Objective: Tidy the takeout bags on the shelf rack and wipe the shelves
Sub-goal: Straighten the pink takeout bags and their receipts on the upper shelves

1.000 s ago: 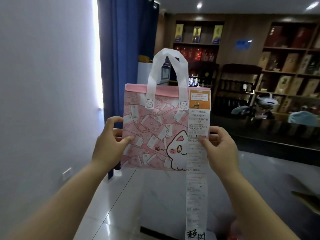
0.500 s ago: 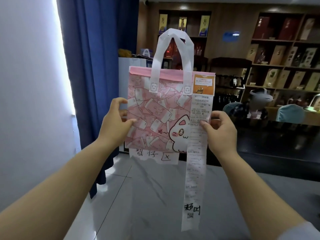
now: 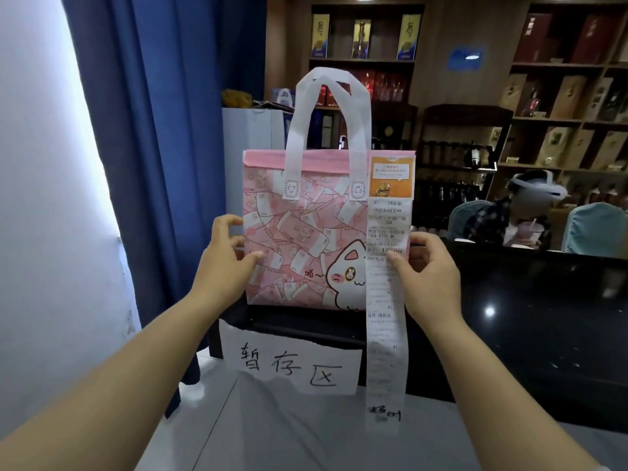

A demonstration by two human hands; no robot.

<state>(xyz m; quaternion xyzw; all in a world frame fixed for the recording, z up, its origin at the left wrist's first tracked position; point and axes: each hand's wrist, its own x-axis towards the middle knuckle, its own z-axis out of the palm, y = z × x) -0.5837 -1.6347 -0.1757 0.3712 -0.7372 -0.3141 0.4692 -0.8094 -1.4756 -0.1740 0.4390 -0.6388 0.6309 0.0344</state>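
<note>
Hands hold the pink takeout bag [image 3: 299,239] upright just above the handwritten sign [image 3: 292,365]. Our left hand [image 3: 226,263] pinches its left edge, thumb in front. Our right hand [image 3: 430,273] pinches the right edge through the long receipt [image 3: 385,334], which hangs down beside the sign. We judge this two-sided grip holds it square for setting down.

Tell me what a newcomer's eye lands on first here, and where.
A pink cat-print bag fills the centre, held upright by the left hand at its left edge and the right hand at its right. A long receipt hangs down its right side, with a handwritten paper sign just below the bag.
</note>
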